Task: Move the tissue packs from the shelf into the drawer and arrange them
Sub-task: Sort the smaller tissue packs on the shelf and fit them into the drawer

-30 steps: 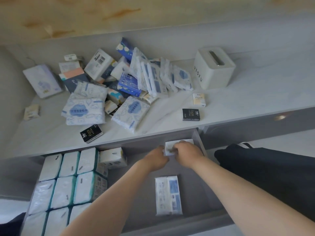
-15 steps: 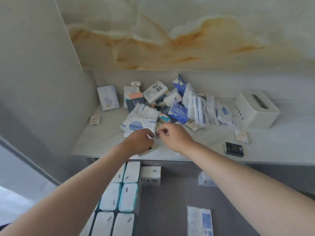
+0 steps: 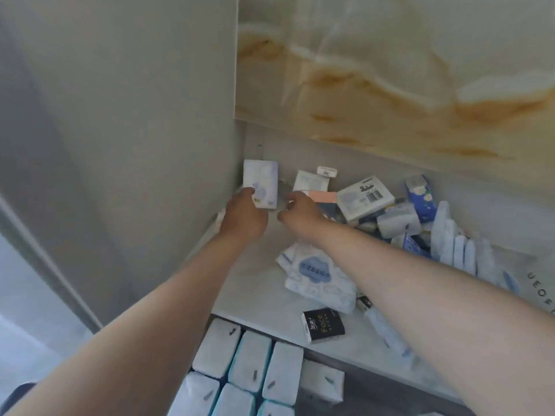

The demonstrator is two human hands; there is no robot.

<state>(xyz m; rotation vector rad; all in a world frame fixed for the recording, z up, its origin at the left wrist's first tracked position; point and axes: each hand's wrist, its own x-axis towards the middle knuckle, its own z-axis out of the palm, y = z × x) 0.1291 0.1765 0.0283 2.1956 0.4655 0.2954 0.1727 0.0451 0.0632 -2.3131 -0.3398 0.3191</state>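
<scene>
**Where it stands:** A white plastic-wrapped tissue pack with a lilac print [image 3: 260,184] stands upright in the rear corner of the pale marbled shelf [image 3: 249,283], left of centre in the frame, close against the grey side wall [image 3: 120,145].

**The hands:** The left hand [image 3: 244,216] grips the pack at its lower edge, its fingers closed over the bottom left corner. The right hand [image 3: 300,211] hovers just beside the pack, its fingers loosely bent, and we see nothing in them.

**How it will handle:** We judge the pack light and soft, with a slick film wrapper that could slide under a loose pinch. A hold across its flat faces or short ends should serve better than one corner.

**On the shelf:** To the right lies a jumbled heap of mixed tissue packs [image 3: 420,223], among them a white box with a barcode [image 3: 365,198]. Nearer the camera sit a soft white-and-blue pack with a cloud print [image 3: 315,271] and a small black pack [image 3: 322,324].

**In the drawer:** At the bottom of the frame the open grey drawer [image 3: 375,397] already holds neat rows of white packs with teal edges [image 3: 255,364], so we judge much of the shelf is yet to be moved.
</scene>
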